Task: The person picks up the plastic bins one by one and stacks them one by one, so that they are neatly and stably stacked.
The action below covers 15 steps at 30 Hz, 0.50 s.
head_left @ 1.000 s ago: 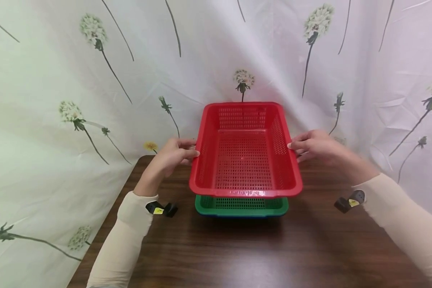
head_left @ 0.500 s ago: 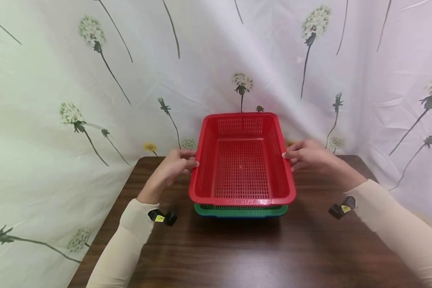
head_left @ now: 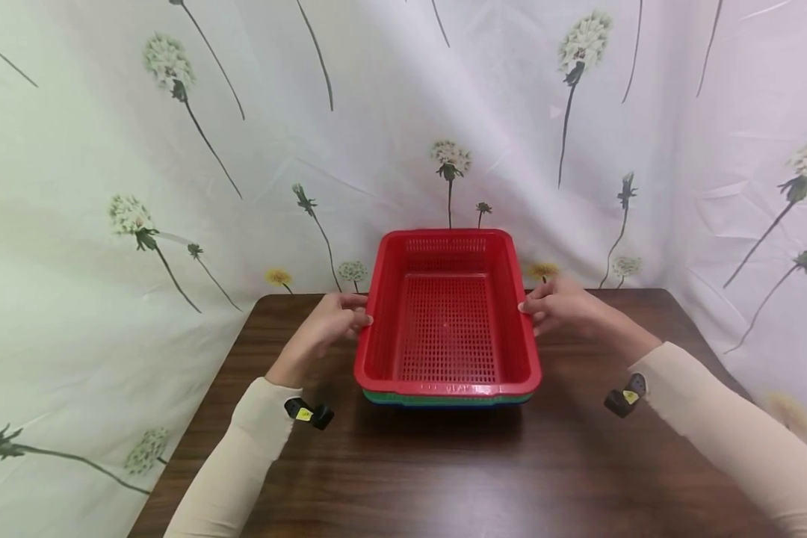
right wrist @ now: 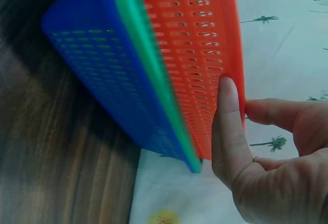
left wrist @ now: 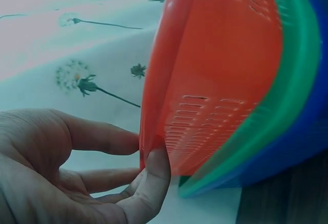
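A red perforated plastic basket is held by both hands at its side rims. My left hand pinches the left rim between thumb and fingers. On the opposite side my right hand pinches the right rim. The red basket sits partly inside a green basket, whose rim shows just below it. Under the green one is a blue basket, nested with it and standing on the table. In both wrist views part of the red wall still stands above the green rim. Nothing lies inside the red basket.
The baskets stand on a dark wood-grain table, near its back edge. A white curtain printed with dandelions hangs behind and to the sides. Each sleeved wrist wears a small black camera.
Both hands have lowered the red basket, and it has come down into the green basket. Less of the green basket shows now. The right hand has shifted slightly left with it.
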Motion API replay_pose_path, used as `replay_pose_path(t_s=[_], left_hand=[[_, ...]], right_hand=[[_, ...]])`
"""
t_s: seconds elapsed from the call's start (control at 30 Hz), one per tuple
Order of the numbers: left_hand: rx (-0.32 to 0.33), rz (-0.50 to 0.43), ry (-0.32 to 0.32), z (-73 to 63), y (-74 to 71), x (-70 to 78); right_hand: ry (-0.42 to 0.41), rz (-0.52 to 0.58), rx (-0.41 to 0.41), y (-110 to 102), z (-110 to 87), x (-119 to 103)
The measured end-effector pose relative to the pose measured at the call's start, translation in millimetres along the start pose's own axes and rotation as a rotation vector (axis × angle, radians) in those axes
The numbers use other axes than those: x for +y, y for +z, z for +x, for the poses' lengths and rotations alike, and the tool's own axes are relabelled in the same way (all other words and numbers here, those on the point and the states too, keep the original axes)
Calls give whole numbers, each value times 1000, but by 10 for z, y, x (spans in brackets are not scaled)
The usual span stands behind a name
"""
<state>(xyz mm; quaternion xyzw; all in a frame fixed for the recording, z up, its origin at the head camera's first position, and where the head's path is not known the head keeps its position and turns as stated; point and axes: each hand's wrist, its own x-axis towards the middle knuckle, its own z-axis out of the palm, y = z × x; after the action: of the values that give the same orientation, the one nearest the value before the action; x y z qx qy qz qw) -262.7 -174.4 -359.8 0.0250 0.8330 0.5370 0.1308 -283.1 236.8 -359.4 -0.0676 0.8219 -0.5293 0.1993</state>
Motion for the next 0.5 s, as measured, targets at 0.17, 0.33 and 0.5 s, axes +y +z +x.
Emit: replay_pose_path(t_s=[0.17,0.33,0.5], left_hand=[[0,1,-26,37,32,-48],[8,-3,-52,56,62,-97],[3,27,-67,79,104,-198]], right_hand=[[20,-7,-13,13,27,41],[2,-74,-18,38,62,82],[-5,-233,21,113,88,126]])
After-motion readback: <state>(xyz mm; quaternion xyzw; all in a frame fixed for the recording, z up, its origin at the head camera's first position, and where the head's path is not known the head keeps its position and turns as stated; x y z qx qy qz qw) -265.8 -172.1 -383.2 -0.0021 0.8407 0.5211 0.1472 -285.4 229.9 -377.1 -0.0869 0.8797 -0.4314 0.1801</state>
